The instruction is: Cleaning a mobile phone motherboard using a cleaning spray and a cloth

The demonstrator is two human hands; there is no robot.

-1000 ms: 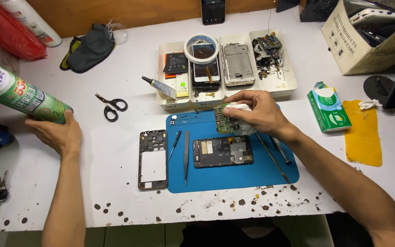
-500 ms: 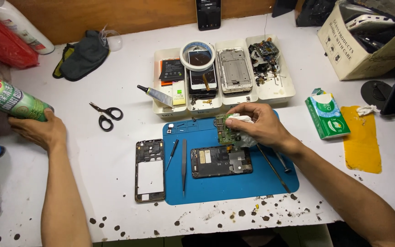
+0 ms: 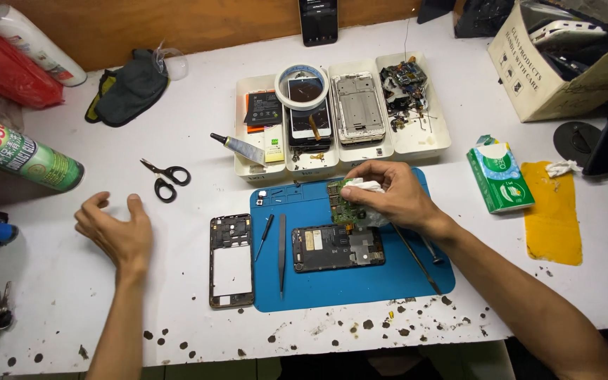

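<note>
We pinch a white cloth in the right hand against the circuit board; left hand rests open, steadying on the bench.

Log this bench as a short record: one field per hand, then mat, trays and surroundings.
right hand: presses a white cloth on a green circuit board, over the blue mat
left hand: open, empty, resting on the white table below the green spray can
blue mat: opened phone body, tweezers, small screwdriver
off the mat: phone frame at its left edge, scissors
trays: phone parts, tape roll
right of the mat: tissue pack, yellow cloth
</note>
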